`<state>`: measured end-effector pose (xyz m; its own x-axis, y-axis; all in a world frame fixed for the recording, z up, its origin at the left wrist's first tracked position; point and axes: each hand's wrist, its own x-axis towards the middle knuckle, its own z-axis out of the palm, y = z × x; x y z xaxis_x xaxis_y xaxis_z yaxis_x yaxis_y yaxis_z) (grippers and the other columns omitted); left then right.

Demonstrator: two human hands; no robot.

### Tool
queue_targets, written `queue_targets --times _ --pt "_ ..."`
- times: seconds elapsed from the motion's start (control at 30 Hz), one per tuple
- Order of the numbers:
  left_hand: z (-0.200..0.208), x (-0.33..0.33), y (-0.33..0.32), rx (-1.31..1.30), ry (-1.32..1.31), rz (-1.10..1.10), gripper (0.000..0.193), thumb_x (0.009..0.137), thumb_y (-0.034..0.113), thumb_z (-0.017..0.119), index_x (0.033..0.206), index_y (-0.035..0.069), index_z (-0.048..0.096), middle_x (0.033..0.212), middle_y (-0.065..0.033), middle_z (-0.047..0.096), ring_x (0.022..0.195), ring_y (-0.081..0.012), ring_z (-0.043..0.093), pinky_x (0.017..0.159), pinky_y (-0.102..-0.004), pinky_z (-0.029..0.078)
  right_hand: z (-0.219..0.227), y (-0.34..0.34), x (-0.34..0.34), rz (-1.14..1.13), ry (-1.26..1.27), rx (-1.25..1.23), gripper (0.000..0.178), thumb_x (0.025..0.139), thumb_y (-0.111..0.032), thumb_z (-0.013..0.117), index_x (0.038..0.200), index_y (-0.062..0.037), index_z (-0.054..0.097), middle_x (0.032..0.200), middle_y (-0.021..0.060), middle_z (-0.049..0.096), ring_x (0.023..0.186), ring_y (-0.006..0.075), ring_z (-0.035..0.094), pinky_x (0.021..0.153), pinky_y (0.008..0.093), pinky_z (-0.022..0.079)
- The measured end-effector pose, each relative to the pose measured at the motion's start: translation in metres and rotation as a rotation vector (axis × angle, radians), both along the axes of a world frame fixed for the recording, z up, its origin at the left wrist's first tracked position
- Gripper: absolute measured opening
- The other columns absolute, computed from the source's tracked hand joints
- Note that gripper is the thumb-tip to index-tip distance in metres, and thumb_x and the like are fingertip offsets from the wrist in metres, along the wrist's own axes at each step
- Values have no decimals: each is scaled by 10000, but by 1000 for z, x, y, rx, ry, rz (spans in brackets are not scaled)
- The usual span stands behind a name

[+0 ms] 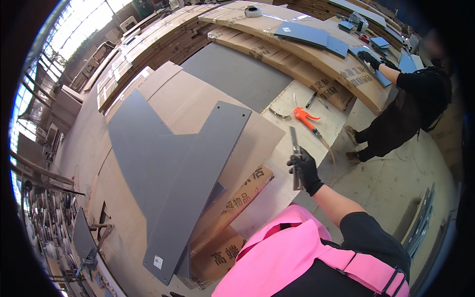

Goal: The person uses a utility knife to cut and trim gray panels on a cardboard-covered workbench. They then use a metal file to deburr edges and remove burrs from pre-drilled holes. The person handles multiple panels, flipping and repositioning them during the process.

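My right hand (308,171), in a black glove, is closed around a metal utility knife (296,153), held upright over the pale board at the table's right side. Only a dark bit of my left hand (173,294) shows at the lower edge; its fingers are too cut off to read. In front of me a long grey panel (198,185) with corner holes and a white label lies slanted over other grey panels (136,133). Beneath them are cardboard sheets (170,81) and a printed carton (237,203). An orange air blow gun (304,116) with a hose lies beyond my right hand.
Beside the blow gun are a curved metal piece (279,114) and a dark marker (311,100). Stacked cartons (297,49) bearing blue-grey panels and a tape roll (253,11) stand at the back. At right a co-worker (415,104) in dark clothes handles panels. More panels lean at lower right.
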<state>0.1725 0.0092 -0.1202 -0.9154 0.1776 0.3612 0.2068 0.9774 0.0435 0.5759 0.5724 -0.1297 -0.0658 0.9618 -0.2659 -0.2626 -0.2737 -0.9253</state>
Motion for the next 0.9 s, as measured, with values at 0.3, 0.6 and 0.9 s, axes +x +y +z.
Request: queue_targets --times 0.3,0.6,0.9 --pt "24 37 146 255 1 -662 570 999 340 480 1438 -8 372 1482 -251 346 1373 -399 336 1114 -502 284 34 -6 -61 226 -179 41 282 929 -237 603 1040 19 564 813 105 640 656 161 630 574 301 530" --pt "49 131 341 730 -1064 -1236 364 983 180 550 1275 -36 540 1248 -151 605 1149 -236 582 1008 -341 427 77 -67 -23 189 27 -53 307 917 -285 648 1014 -3 575 762 87 643 623 152 620 586 285 521" --pt "77 245 504 856 -1859 -1152 312 973 253 554 1087 -15 665 955 -64 673 923 -153 611 871 -301 463 112 -95 22 402 -235 -51 271 895 -223 665 1006 14 594 798 68 654 648 117 623 597 270 513"
